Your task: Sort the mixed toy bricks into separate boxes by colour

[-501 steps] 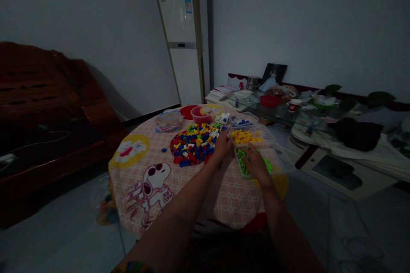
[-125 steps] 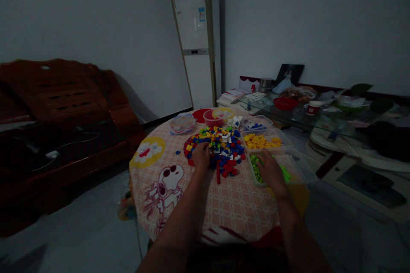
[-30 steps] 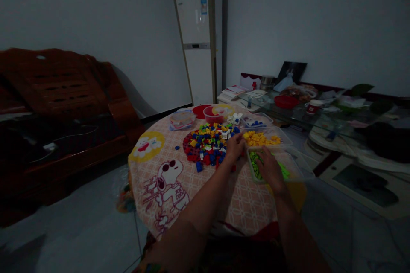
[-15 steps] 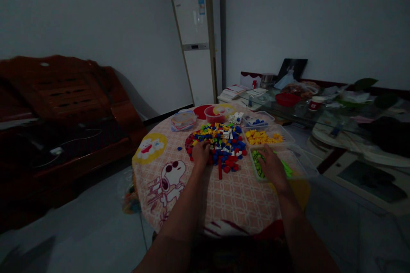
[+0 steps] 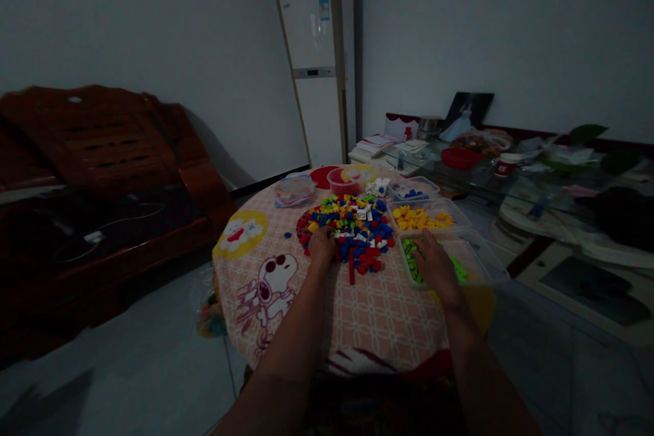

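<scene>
A heap of small mixed toy building bricks point(image 5: 357, 225) in red, blue, yellow, white and green is spread over the middle of the round table. At the heap's near left edge is my left hand point(image 5: 321, 246), its fingers curled in among the bricks; whatever they hold is hidden. My right hand point(image 5: 435, 264) reaches into a clear plastic box, its fingers somewhat apart over green bricks point(image 5: 411, 260). The box's rim point(image 5: 483, 260) shows to the right of that hand. Just behind it stands a clear box of yellow bricks point(image 5: 419, 218).
Blue bricks point(image 5: 413, 195) lie in another clear box farther back, beside white bricks point(image 5: 379, 187). A pink-red tub point(image 5: 343, 181) and a lidded clear container point(image 5: 294, 189) stand at the far side. A cluttered glass table point(image 5: 460, 180) is at the right, a wooden bench point(image 5: 107, 170) at the left.
The view has shifted very slightly. Both hands stay in nearly the same places, the left at the heap and the right in the box of green bricks.
</scene>
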Demonstrator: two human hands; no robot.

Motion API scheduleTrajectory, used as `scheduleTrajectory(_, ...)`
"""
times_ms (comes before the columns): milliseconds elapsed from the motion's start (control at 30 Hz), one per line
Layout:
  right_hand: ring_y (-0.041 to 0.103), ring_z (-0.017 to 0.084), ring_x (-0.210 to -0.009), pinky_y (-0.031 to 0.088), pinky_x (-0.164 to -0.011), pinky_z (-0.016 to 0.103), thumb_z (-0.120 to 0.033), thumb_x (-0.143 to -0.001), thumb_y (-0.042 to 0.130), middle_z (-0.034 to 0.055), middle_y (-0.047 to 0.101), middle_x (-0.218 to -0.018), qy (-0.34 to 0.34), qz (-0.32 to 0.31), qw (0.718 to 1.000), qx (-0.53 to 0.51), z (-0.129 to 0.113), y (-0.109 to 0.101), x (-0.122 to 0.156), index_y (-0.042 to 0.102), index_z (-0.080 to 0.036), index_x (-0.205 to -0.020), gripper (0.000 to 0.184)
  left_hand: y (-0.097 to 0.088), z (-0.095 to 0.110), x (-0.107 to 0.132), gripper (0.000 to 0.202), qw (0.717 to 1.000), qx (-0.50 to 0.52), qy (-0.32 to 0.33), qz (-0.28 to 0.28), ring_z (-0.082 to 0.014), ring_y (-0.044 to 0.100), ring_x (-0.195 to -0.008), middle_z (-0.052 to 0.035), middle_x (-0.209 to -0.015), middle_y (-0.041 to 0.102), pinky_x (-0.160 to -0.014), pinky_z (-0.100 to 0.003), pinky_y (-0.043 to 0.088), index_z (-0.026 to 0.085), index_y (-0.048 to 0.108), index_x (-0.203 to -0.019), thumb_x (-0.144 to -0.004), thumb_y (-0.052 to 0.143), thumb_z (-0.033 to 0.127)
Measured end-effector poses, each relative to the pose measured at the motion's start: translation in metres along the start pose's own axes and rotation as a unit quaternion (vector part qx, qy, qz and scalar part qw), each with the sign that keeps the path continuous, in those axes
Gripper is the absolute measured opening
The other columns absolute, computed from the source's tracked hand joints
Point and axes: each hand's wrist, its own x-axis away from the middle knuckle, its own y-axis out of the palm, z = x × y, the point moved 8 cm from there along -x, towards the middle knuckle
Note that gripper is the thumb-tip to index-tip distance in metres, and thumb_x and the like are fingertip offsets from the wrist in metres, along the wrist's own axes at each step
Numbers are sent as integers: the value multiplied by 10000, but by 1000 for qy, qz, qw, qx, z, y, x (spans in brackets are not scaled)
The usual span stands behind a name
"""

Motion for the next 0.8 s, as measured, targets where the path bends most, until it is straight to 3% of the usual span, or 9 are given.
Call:
scheduleTrajectory(333,556,303,-1415,438,-1205,468,-191,-963,503,133,584,-1531,-5,5,1000,-9,1,0,1,752,-189,-1191,338,-2,-1,0,264,999,6,-42,9,-261,706,-1132,-102,-1175,776,-917,-328,512,212,748,-1142,-918,609,197)
scheduleTrajectory(667,552,317,-1412,438,-1200,494,-173,-961,531,141,558,-1556,-8,3,1000,-13,-3,-2,1,753,-190,-1219,341,-19,-5,4,267,989,111,-34,92,-247,712,-1078,-100,-1112,784,-964,-332,511,175,765,-1072,-949,532,219)
scheduleTrajectory(800,546,330,-1420,442,-1196,502,-177,-969,519,151,541,-1567,5,-5,1000,-16,-3,-2,1,753,-182,-1225,346,-20,9,5,279,990,102,9,96,-253,700,-1113,-114,-1161,771,-1019,-354,500,165,759,-1118,-937,549,195)
